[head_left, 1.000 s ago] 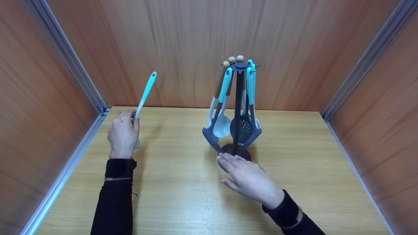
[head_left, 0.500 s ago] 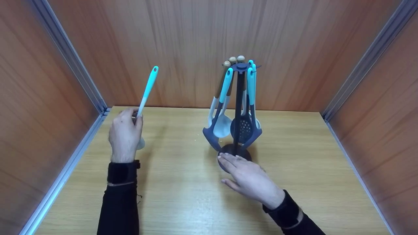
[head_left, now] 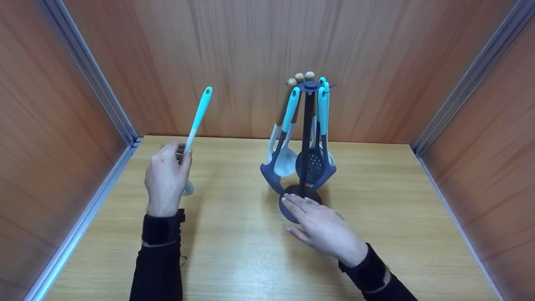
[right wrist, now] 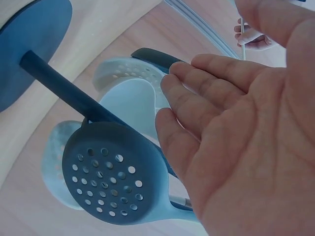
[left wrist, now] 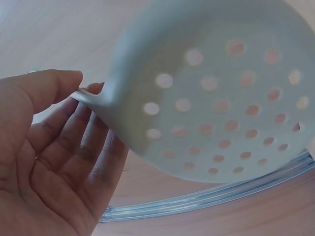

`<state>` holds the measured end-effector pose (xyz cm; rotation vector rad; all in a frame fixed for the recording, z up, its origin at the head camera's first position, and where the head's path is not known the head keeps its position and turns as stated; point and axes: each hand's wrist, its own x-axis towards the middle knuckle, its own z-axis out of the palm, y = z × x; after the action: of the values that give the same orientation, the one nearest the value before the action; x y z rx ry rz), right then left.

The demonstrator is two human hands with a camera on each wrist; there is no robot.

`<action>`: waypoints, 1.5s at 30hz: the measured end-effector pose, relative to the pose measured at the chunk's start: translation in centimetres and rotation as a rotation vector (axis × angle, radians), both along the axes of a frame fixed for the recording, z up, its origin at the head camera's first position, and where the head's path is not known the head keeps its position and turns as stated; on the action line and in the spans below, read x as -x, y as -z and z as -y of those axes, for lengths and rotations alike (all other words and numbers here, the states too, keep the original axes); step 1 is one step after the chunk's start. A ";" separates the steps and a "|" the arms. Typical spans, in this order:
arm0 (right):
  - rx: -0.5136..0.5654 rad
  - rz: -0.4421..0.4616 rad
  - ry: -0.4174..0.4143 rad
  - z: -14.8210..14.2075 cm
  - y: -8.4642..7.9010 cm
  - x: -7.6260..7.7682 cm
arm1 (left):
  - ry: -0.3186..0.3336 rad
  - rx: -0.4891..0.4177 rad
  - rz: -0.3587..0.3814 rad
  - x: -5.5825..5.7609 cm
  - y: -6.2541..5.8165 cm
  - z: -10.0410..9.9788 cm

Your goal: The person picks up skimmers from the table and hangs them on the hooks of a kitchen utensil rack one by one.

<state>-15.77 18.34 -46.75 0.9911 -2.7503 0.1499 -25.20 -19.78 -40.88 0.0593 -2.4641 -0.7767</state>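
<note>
My left hand [head_left: 167, 179] pinches a skimmer [head_left: 201, 115] by its neck between thumb and fingers, its turquoise handle pointing up and leaning right. The skimmer's pale round head [left wrist: 197, 147], pierced with many holes, fills much of the left wrist view. To the right stands a dark utensil stand [head_left: 308, 138] on a round base. My right hand [head_left: 322, 230] is at the near side of that base, fingers straight and overlapping it in the head view. Its palm and extended fingers hold nothing in the right wrist view.
Several utensils hang on the stand, some with turquoise handles, others with wooden ones, including a dark skimmer [head_left: 312, 165] and a pale ladle [head_left: 285, 162]. Wooden walls with metal corner rails [head_left: 422, 146] enclose the table [head_left: 234, 234] on three sides.
My left hand has shifted right and slightly nearer, bringing the skimmer along toward the stand. My right hand stays almost where it was, beside the base.
</note>
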 end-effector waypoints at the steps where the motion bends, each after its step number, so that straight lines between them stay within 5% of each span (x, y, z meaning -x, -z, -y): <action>1: -0.001 -0.005 0.000 -0.1 -0.1 0.0 | 0.004 0.000 -0.002 -0.1 0.0 -0.1; 23: 0.082 0.032 0.065 -0.8 -1.5 -0.4 | 0.121 0.061 -0.038 -2.3 -1.3 -3.0; 45: 0.236 -0.092 0.083 -1.1 -2.2 -0.3 | 0.262 0.127 -0.064 -4.0 -1.7 -6.2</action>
<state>-15.52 19.47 -44.58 0.8005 -2.6094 0.3951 -21.23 -13.57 -39.19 -0.3360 -2.4827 -0.7144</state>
